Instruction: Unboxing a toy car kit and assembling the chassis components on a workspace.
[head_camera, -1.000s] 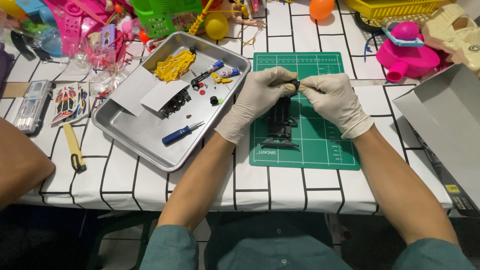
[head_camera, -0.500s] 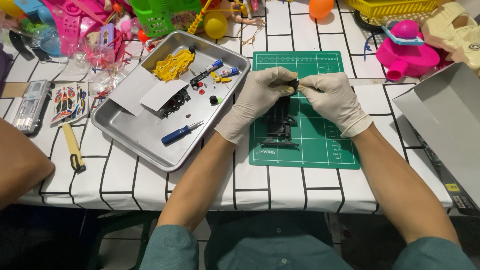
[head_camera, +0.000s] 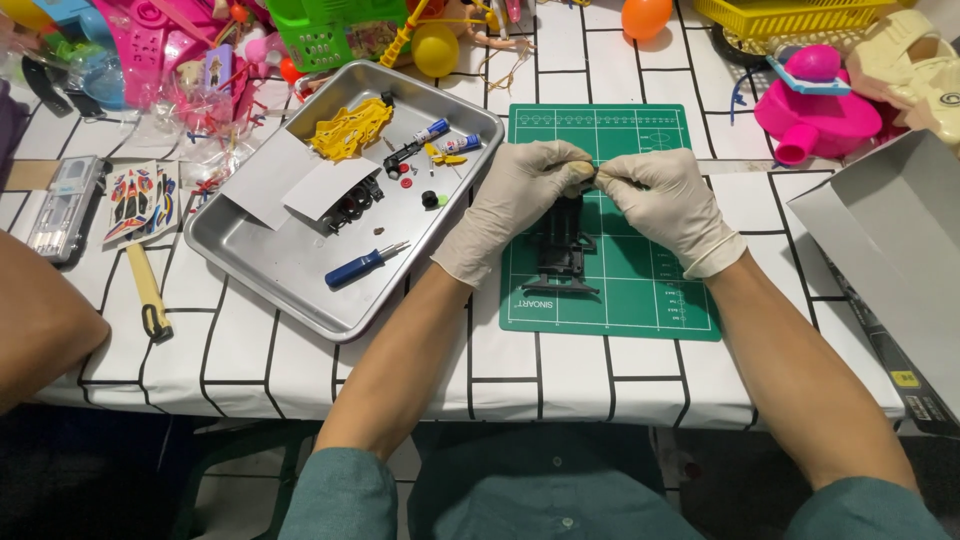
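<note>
A: In the head view, what do the two hands hold?

B: Both wear pale gloves. The left hand (head_camera: 515, 195) and the right hand (head_camera: 665, 200) meet over the top part of the green mat (head_camera: 640, 290). Their fingertips pinch one small part between them, at the upper end of the black frame (head_camera: 562, 245). I cannot tell exactly what the small part is; it is mostly hidden by the fingers.

A: And where is the frame?

B: It lies on the mat, just below the pinching fingers, with its long side pointing toward the person. Its upper end is touching or under the fingertips.

A: How would it handle, in your opinion?

B: I judge it light, stiff plastic with thin bars, so rather fragile. Better to take it by the thick middle body, not the thin ends.

A: What is left of the mat?

B: A metal tray (head_camera: 260, 265), touching the mat's edge or nearly so, with a blue screwdriver (head_camera: 362, 266), a yellow piece (head_camera: 350, 128) and small bits. Further left, a sticker sheet (head_camera: 140, 200).
</note>
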